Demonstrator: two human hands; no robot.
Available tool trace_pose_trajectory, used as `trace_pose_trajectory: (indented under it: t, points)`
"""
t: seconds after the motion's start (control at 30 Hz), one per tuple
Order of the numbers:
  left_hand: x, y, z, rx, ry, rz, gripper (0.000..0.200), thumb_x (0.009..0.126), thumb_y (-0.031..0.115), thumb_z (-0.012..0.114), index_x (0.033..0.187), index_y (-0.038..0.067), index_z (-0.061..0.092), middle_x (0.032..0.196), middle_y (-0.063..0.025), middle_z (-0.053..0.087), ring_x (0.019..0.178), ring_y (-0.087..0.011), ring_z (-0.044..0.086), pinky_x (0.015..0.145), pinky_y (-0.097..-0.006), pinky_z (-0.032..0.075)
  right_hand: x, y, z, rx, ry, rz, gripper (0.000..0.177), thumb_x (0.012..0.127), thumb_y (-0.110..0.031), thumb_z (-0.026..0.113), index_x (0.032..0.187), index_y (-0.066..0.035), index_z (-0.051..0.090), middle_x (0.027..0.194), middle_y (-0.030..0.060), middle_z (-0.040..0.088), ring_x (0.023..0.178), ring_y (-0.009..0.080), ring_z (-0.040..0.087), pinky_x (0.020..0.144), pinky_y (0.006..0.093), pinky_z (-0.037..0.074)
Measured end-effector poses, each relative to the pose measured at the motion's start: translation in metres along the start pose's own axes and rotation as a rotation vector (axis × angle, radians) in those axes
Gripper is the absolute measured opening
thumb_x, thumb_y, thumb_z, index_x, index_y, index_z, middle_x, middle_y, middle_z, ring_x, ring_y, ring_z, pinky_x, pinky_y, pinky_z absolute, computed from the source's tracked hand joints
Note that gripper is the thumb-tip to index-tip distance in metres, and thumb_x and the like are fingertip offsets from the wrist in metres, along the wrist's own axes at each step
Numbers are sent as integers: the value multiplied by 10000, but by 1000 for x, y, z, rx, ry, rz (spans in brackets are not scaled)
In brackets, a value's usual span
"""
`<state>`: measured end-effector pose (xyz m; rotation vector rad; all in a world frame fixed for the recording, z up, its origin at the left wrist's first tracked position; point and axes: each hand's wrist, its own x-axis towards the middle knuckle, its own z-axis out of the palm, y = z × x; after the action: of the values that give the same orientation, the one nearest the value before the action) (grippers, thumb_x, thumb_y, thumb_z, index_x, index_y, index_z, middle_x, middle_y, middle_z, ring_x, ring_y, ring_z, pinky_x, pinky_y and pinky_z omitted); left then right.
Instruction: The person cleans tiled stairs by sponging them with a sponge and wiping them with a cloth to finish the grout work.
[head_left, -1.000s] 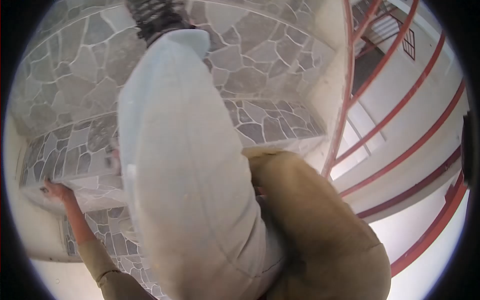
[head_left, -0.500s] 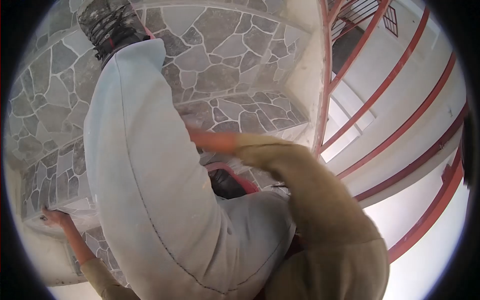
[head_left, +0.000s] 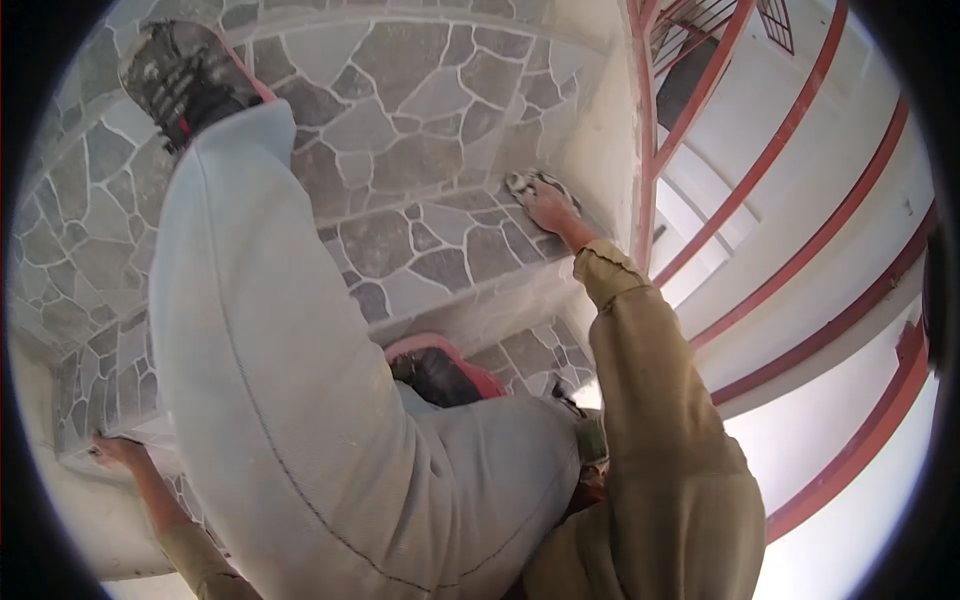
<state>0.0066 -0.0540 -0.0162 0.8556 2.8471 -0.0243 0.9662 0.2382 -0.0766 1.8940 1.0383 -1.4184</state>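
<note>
My right hand (head_left: 550,208) is pressed down over a crumpled grey-and-white rag (head_left: 522,184), its fingers closed on it. The rag lies on the stone-patterned step (head_left: 440,240), at the end beside the pale side wall. Far to the left, my left hand (head_left: 118,452) is curled at the edge of a lower part of the steps. Its fingers are small in view and partly hidden, but they look bent round that edge.
Red metal railing bars (head_left: 760,190) curve along the right side. My raised leg in pale trousers (head_left: 270,340) crosses the middle, with a dark dusty shoe (head_left: 190,80) on an upper step. My other shoe (head_left: 440,375), dark with red edging, is on a lower step.
My right hand has swung from beside my knee out to the right, onto the step near the wall. The rag now shows under it. My left hand stays at the step edge.
</note>
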Motion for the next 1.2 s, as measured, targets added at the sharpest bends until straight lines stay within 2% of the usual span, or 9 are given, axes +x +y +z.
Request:
trace_pose_trajectory:
  t: [0.07, 0.23, 0.3, 0.53, 0.73, 0.9, 1.0, 1.13, 1.2]
  points:
    - [13, -28, 6, 64, 47, -11, 464, 1007, 326, 331, 1230, 37, 617, 1383, -243, 486, 1349, -373, 342, 1113, -464, 266, 13, 15, 7, -653, 242, 6, 408, 967, -291, 479, 1246, -8, 569, 1237, 228, 599, 1170, 385, 551, 1037, 439, 409]
    - [16, -36, -1, 416, 48, 204, 485, 1006, 383, 331, 1221, 72, 634, 1426, -238, 445, 1361, -389, 324, 1109, -489, 252, -18, -20, 41, -382, 102, -458, 400, 977, -263, 442, 1276, -21, 548, 1251, 233, 590, 1190, 381, 542, 1038, 432, 411]
    - [13, -6, -3, 202, 55, -45, 486, 1005, 393, 331, 1206, 80, 643, 1451, -227, 420, 1389, -390, 290, 1093, -490, 283, -5, -17, 32, -291, 138, -553, 395, 982, -263, 432, 1269, -22, 553, 1256, 236, 586, 1197, 377, 539, 1039, 430, 410]
    - [12, -12, -4, -179, 16, -156, 489, 990, 360, 372, 1245, 4, 588, 1398, -215, 451, 1272, -374, 457, 1038, -473, 408, -8, 45, -27, -590, 204, -20, 400, 979, -228, 397, 1281, -16, 552, 1152, 240, 633, 1093, 392, 595, 971, 455, 449]
    - [22, -11, 10, -162, 2, -186, 533, 943, 343, 455, 1288, -60, 498, 1305, -231, 506, 1138, -361, 548, 973, -460, 488, -113, 60, -76, -358, 213, -131, 406, 957, -231, 464, 1286, -1, 521, 1189, 279, 595, 1133, 413, 566, 1004, 456, 429]
    - [23, -11, 10, -90, 52, -120, 563, 891, 321, 526, 1264, -99, 490, 1250, -261, 529, 1090, -370, 568, 936, -468, 502, 7, 87, -35, -433, 299, -288, 446, 946, -230, 456, 1276, 63, 516, 1201, 300, 591, 1148, 419, 560, 1010, 451, 430]
    - [29, -31, 2, 3, 97, -42, 586, 860, 307, 568, 1250, -122, 486, 1217, -278, 543, 1061, -375, 580, 914, -473, 511, 47, 40, -29, -677, 33, 140, 452, 934, -190, 396, 1290, 52, 532, 1260, 296, 573, 1194, 411, 547, 1037, 456, 417]
    - [25, -35, -7, -22, 174, -58, 646, 810, 296, 625, 1262, -139, 472, 1214, -307, 543, 1016, -377, 600, 857, -461, 534, -33, 66, -45, -467, 214, -243, 477, 951, -248, 454, 1317, 52, 520, 1272, 278, 578, 1218, 382, 549, 1042, 423, 428]
    - [20, -18, -4, -175, 197, -151, 667, 789, 281, 648, 1276, -138, 467, 1217, -315, 543, 996, -372, 611, 816, -448, 548, -73, 72, -70, -434, 156, -196, 479, 954, -255, 467, 1317, 55, 516, 1269, 273, 581, 1215, 385, 550, 1046, 420, 424]
